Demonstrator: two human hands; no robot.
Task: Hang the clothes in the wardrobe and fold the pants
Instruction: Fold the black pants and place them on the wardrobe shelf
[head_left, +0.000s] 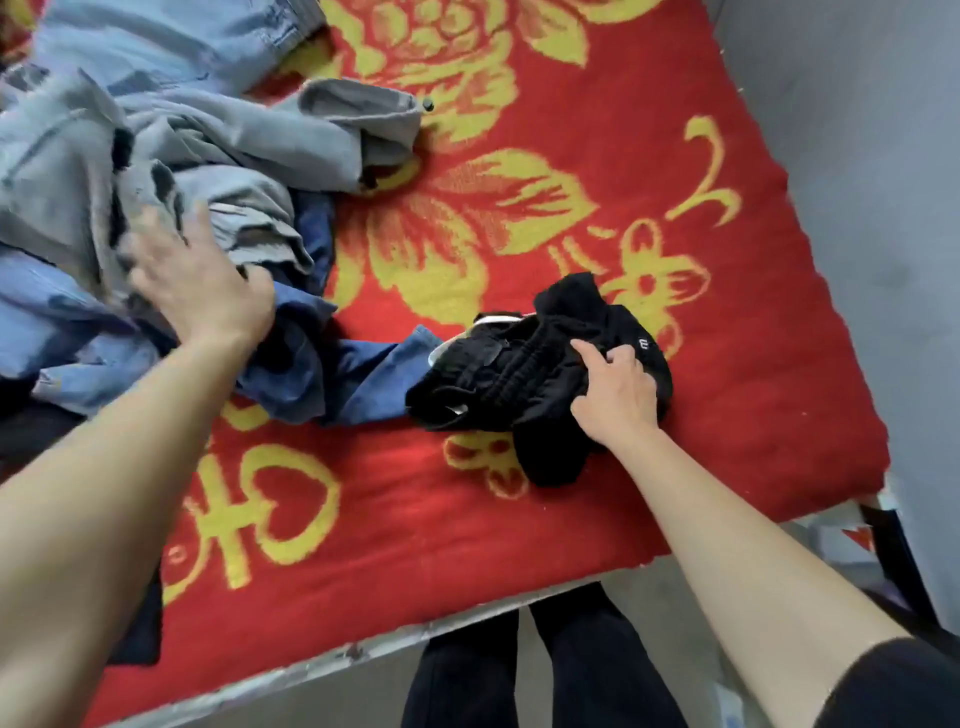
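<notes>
The right hand (615, 395) has its fingers curled into a crumpled black garment (509, 374), bunching the soft, ribbed-looking fabric. The garment lies in a heap on the near right part of a red blanket (571, 519). The left hand (202, 280), blurred, is spread with straight fingers over a pile of clothes (104, 208) at the left; whether it presses the pile I cannot tell. The pile holds a faded, rumpled grey garment (291, 140) and a blue denim piece (363, 374) whose end reaches the black garment. The blanket is plush, with yellow woven flowers and large characters partly hidden by the left forearm. A white mark (645, 344) on the black fabric is too small to read
</notes>
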